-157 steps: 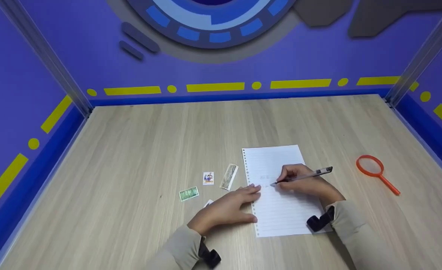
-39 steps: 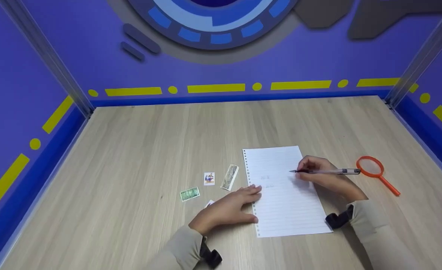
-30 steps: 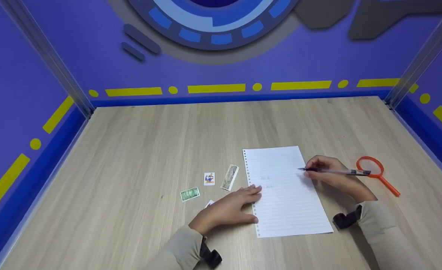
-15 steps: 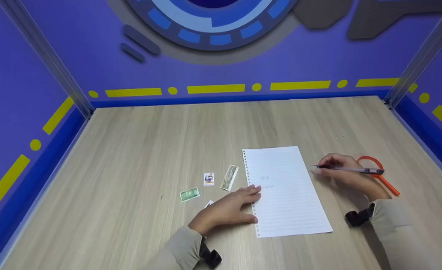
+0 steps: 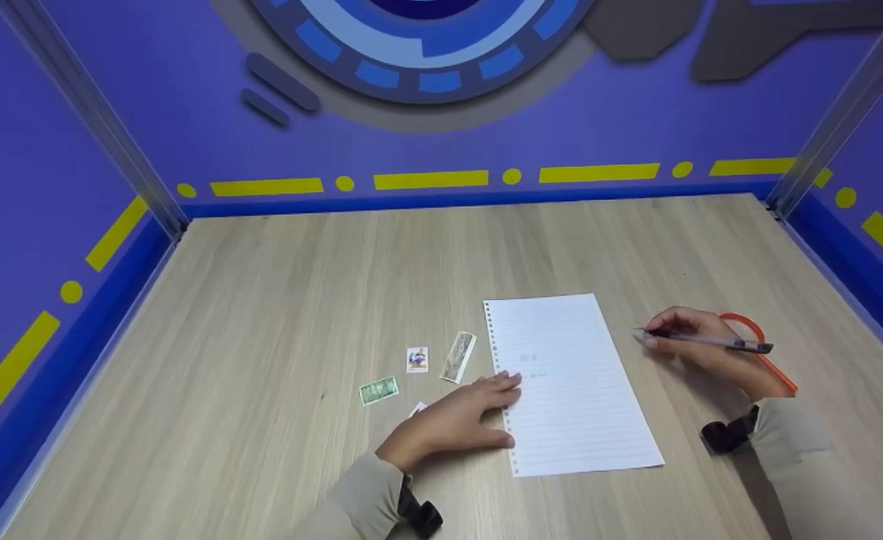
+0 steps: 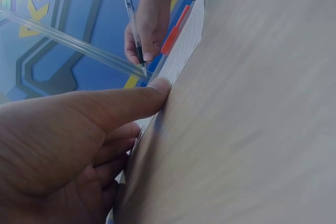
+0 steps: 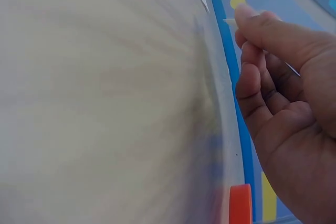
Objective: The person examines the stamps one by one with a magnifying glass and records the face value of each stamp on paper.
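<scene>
My right hand (image 5: 700, 345) pinches a clear-barrelled pen (image 5: 741, 344) to the right of the paper, above the table. In the left wrist view the pen (image 6: 131, 22) shows a dark grip and its tip pointing down. A lined sheet of paper (image 5: 576, 405) with punched holes lies flat, bearing two short lines of faint writing. My left hand (image 5: 452, 420) rests with extended fingers on the sheet's left edge. The magnifying glass (image 5: 780, 375) with an orange frame lies under and behind my right hand, partly hidden.
Left of the paper lie a green stamp (image 5: 378, 391), a small picture stamp (image 5: 417, 360) and a long grey stamp (image 5: 458, 358). Another white-edged piece (image 5: 417, 409) is mostly covered by my left hand. Blue-purple walls (image 5: 426, 150) border the wooden table (image 5: 276, 315).
My right hand has lifted the pen off the writing and moved right, past the paper's edge, until it partly covers the magnifying glass. A second line of writing has grown. My left hand stays put.
</scene>
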Demonstrator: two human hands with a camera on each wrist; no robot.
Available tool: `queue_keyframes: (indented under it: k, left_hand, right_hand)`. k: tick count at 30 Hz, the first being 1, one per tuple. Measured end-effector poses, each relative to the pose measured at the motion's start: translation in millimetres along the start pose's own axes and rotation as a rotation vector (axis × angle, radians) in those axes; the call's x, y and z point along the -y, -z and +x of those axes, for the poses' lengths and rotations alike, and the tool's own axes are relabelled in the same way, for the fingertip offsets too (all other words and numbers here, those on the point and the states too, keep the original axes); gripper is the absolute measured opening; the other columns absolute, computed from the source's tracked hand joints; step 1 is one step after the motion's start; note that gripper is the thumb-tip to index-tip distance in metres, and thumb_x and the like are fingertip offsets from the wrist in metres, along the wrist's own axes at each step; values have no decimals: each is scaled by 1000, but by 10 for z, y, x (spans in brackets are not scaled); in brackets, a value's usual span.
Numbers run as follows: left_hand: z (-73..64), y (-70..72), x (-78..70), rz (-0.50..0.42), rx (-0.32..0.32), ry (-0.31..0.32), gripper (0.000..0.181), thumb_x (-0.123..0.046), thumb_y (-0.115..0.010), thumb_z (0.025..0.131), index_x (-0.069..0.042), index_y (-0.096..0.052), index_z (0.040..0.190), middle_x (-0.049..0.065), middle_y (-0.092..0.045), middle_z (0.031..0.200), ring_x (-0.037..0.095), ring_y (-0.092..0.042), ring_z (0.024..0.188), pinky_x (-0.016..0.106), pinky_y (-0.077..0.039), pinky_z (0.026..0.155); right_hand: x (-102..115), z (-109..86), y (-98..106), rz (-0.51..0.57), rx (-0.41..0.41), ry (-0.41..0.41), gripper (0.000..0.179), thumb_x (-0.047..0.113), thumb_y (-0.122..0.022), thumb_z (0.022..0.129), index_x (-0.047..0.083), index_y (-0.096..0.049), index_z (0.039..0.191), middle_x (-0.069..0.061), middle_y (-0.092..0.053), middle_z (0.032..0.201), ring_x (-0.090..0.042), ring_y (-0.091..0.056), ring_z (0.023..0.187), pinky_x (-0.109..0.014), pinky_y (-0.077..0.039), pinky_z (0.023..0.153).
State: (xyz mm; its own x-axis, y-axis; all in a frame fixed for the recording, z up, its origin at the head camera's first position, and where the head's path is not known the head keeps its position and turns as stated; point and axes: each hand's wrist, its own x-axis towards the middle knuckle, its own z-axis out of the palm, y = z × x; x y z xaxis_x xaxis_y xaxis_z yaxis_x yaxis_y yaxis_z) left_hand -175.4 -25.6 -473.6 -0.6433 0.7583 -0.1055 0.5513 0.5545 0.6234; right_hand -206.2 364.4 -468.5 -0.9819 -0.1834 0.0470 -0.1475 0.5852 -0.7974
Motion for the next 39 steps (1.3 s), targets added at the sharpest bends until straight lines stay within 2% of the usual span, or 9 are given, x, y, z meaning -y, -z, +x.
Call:
queue_keyframes:
  k: [5,10,16,25,33,39]
  left_hand:
    - [1,1,-1,8,2,1,68,-28,-71,85,-6,-43,144,0,-33,156,18,-25,146,31,-21,121]
    - [-1,1,-1,4,2,2,68,-28,-71,85,-6,-43,143,0,-33,156,17,-25,147,31,-21,121]
    - [-4,0,-3,1,0,-3,67,-27,-72,85,-6,-44,143,0,-34,156,18,-25,147,31,-22,120]
    - [13,-1,12,2,9,-7,67,-25,-71,85,-5,-44,143,1,-34,156,19,-25,147,32,-21,121]
    - [10,-4,6,5,10,-13,68,-25,-71,85,-4,-43,143,2,-34,156,19,-25,147,32,-20,121]
    - [9,-6,8,5,3,-15,67,-26,-71,85,-4,-44,143,3,-34,156,19,-25,147,32,-20,121]
  right_hand:
    - [24,-30,56,-68,20,-49,33,31,-70,88,8,-65,112,-10,-66,110,3,-58,92,-12,-46,75]
    - [13,-24,78,-132,20,-55,36,33,-68,89,9,-65,115,-10,-66,114,7,-55,94,-7,-43,78]
    - [-6,-13,81,-131,16,-42,32,29,-69,89,8,-66,113,-12,-66,110,0,-55,83,-15,-46,66]
    - [15,-13,114,-225,16,38,28,25,-69,88,9,-69,111,-10,-70,109,10,-55,91,-6,-44,77]
    - [-17,-3,86,-193,-37,151,22,3,-73,81,2,-73,103,-19,-72,100,12,-58,84,-7,-47,67]
    - [-22,-17,99,-198,-4,19,23,6,-71,85,11,-74,107,-14,-72,108,12,-57,90,-6,-47,74]
